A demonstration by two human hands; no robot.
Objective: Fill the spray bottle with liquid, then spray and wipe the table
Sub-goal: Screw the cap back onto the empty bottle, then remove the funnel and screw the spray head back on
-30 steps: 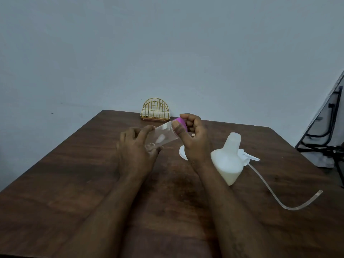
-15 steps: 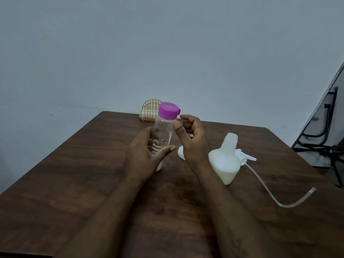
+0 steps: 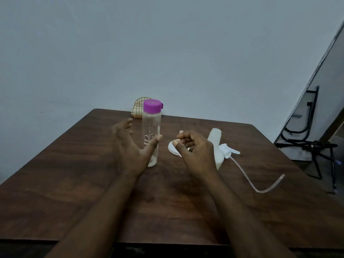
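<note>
Gold wire rack (image 3: 138, 108) straight ahead of me, arched top, upright, close against the wall (image 3: 167, 43); its right part is covered from my view. Wall is plain, pale grey-blue, with one small dark speck (image 3: 42, 112) low on my left. Far right: a pale slanted panel (image 3: 333, 86) with a dark edge, leaning up and to the right. Black tubular metal frame (image 3: 307, 146) low beside it, legs on the floor. Another bent black tube piece (image 3: 314, 108) stands against the panel. Can't tell if the two are one piece of furniture. Light is dim.
</note>
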